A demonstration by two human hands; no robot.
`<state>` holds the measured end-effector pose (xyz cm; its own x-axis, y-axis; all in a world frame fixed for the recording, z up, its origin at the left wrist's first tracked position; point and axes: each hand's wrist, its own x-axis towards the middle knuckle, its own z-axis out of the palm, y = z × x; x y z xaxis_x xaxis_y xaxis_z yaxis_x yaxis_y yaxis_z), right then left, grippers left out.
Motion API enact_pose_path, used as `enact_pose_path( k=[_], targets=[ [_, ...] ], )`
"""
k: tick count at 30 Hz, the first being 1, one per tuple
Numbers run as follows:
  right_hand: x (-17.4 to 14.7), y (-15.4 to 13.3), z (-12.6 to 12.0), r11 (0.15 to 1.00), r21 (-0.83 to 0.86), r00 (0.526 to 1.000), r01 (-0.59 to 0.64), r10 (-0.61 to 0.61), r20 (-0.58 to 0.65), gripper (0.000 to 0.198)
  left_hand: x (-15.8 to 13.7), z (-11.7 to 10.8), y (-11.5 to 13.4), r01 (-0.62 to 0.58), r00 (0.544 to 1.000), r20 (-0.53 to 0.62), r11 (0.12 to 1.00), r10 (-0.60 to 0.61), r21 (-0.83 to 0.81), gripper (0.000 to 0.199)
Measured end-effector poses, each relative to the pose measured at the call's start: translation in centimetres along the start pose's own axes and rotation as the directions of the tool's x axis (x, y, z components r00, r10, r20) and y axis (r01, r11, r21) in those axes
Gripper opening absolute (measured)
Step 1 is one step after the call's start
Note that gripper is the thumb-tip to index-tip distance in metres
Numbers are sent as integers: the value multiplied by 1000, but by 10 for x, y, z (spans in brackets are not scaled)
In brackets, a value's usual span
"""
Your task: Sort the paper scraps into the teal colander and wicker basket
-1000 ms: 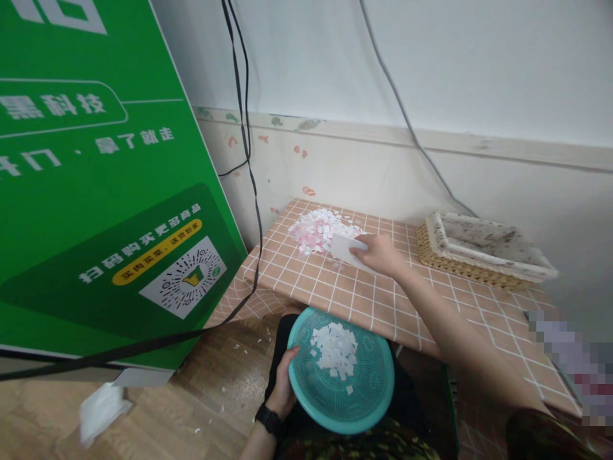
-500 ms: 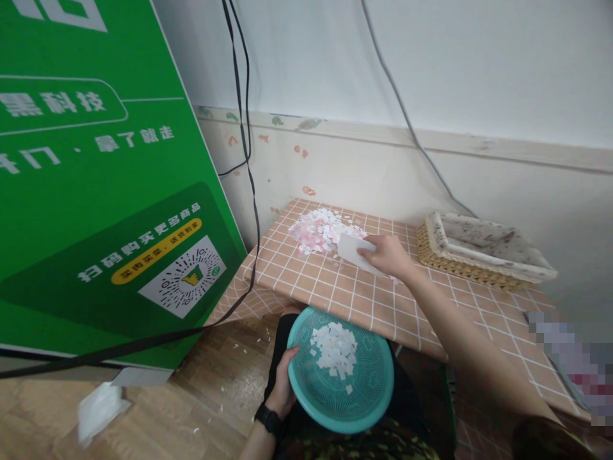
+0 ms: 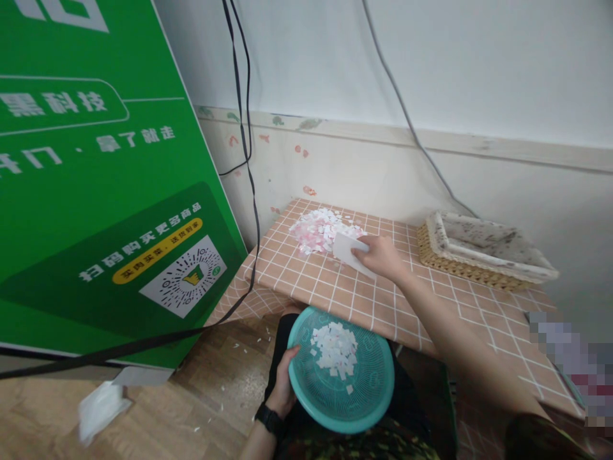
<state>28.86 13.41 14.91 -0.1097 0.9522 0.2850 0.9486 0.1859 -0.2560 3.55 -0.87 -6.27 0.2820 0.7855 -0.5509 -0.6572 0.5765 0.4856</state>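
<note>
My left hand [image 3: 286, 381] grips the left rim of a round green plastic basket [image 3: 371, 399], held over my lap just below the table edge. Small white paper pieces [image 3: 336, 348] lie in a heap inside it. My right hand [image 3: 380, 255] pinches a flat white card [image 3: 347, 248] above the table. The card's left edge is at the near right side of a pile of white and pink paper pieces [image 3: 316, 230]. Whether the card touches the tabletop is hard to tell.
A brown checked cloth covers the table [image 3: 306, 281]. A cloth-lined wicker basket [image 3: 483, 262] stands at the back right against the wall. A green printed panel [image 3: 143, 160] rises on the left, with black cables [image 3: 249, 160] hanging beside it. A white plastic bag [image 3: 100, 409] lies on the floor.
My right hand has moved the card slightly left, closer to the pile's near right edge. My left hand and the green basket have stayed in place.
</note>
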Motion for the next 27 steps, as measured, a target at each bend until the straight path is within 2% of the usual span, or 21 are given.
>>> enact_pose_path(
  k=[7,15,19,27],
  targets=[
    [-2,0,3,1000,12,999,-24,23,23,21,0,-1,-1,27,1000,-13,999,-27,-21,33],
    [-2,21,-6,993,-94,997,-76,75,-8,22,-4,6,4,23,999,-37,1000,-23,-12,27],
    [-3,23,-8,996,-48,997,-77,75,-35,24,-4,7,4,10,999,-50,1000,-10,-14,27],
    [-9,11,18,994,90,996,-59,65,-65,25,2,-2,-2,-2,999,-51,1000,2,-14,28]
  ],
)
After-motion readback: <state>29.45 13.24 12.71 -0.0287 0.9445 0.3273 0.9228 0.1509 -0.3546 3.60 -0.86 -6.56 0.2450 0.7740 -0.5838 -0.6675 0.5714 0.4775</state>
